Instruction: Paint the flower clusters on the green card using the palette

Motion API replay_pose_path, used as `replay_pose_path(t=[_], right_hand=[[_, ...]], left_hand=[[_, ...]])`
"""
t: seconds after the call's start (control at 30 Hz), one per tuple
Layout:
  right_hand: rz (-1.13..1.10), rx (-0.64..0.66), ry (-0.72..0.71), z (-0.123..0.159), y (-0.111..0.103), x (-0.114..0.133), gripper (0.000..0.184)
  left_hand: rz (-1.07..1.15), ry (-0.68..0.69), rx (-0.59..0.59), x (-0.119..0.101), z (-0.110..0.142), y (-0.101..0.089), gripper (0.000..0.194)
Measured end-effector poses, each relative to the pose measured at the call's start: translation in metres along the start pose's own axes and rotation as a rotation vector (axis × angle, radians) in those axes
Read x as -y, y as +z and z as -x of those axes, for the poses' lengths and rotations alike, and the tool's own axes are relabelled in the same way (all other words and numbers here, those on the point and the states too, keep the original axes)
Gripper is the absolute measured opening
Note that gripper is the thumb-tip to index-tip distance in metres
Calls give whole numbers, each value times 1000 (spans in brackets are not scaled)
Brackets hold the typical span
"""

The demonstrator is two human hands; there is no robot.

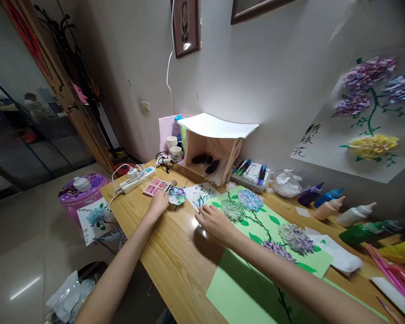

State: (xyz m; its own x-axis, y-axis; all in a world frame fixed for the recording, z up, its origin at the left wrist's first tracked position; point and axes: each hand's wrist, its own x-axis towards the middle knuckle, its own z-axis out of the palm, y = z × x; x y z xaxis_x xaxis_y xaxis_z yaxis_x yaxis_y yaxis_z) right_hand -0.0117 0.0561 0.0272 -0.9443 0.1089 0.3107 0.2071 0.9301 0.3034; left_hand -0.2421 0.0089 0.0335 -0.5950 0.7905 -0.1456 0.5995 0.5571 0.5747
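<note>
My left hand (pixel 158 205) is closed at the left edge of a small flower-shaped paint palette (pixel 177 195), its fingertips partly hidden. The palette's wells hold purple, green and white colours. Just beyond that hand lies a pink palette of square pans (pixel 156 187). My right hand (pixel 216 221) pinches a thin blue paintbrush (pixel 200 203) held upright over the wooden table. Beside it, a green sheet (pixel 234 274) carries fluffy blue, green and purple flowers with green leaves. A white paper with painted dark marks (pixel 195 196) lies between the palette and the green sheet.
A wooden box (pixel 195 148) topped with white sheets stands against the wall. Markers (pixel 253 173) fill a tray beside it. Several paint bottles (pixel 329 196) line the right back. A power strip (pixel 137 181) with cables sits at the left table edge. A pink stool (pixel 83 191) stands on the floor.
</note>
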Motion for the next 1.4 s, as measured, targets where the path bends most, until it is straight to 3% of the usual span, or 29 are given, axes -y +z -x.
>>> replay_pose_path(t=[0.17,0.4,0.67,0.9,1.03,1.2,1.3,1.4], right_hand=[[17,63,23,-36,35,0,9],[34,69,62,-37,46,-5,10],[-15,14,67,-2,19,-5,20],[-154,-283,182,65,-12,-40,25],[-186,-354,407,123,-42,-74,20],[-407,-210,1053,212,-71,-104,28],[-487,-74,1352,255,-68,-110,35],[-515,99,1434,278,-53,-109,30]], left_hand=[[-79,-19,-45,-8,-7,6,34],[-155,-53,-44,-20,-19,14,33],[-209,-33,-37,-43,-27,23,35],[-279,-21,-27,-50,-28,19,36],[-320,-4,-39,-54,-20,13,36],[-285,114,-28,-77,-2,15,47],[-153,238,159,-90,12,34,42],[11,278,398,-93,27,60,44]])
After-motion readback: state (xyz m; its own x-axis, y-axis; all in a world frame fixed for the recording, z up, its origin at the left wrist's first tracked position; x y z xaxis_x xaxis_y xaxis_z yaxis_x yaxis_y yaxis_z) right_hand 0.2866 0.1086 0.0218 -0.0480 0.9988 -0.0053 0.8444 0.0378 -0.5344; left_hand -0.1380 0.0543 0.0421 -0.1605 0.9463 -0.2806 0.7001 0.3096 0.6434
